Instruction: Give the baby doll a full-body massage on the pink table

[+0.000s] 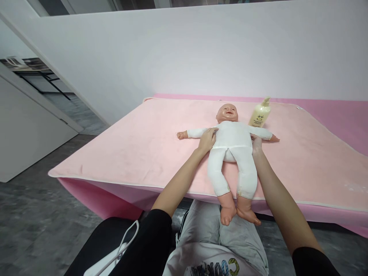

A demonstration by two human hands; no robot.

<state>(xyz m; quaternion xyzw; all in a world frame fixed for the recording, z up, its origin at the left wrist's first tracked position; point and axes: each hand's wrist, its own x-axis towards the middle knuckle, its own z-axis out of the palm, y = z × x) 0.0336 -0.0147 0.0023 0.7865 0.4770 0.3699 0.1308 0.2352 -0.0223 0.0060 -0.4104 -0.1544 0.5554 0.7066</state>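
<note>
A baby doll (232, 142) in a white bodysuit lies on its back on the pink towel (138, 145) that covers the table, head toward twelve o'clock, bare feet hanging over the near edge at six o'clock. The left hand (206, 140) presses against the doll's torso at its nine o'clock side, fingers curled around the flank under the outstretched arm. The right hand (255, 143) cups the three o'clock side the same way, so both grasp the trunk. A cream pump lotion bottle (260, 114) stands upright at one o'clock, just beside the doll's head.
</note>
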